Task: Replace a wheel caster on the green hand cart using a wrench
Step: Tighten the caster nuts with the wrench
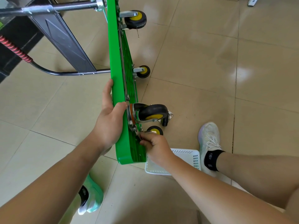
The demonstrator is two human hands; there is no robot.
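The green hand cart (120, 88) stands on its side edge on the tiled floor, wheels pointing right. My left hand (110, 120) grips the deck's near edge, thumb over the rim beside a black-and-yellow caster (152, 113) whose plate sits against the deck. My right hand (155, 147) holds a small metal wrench (137, 133) set on a bolt just below that caster's plate. Behind my right hand, a loose caster (155, 130) lies on the floor. Most of the wrench is hidden in my fingers.
Two more casters (135, 19) (143, 71) stick out of the deck farther away. The cart's handle (17, 50) with red grip lies at the left. A white plastic basket (186, 159) sits by my right foot (208, 139). My left foot (90, 196) is below.
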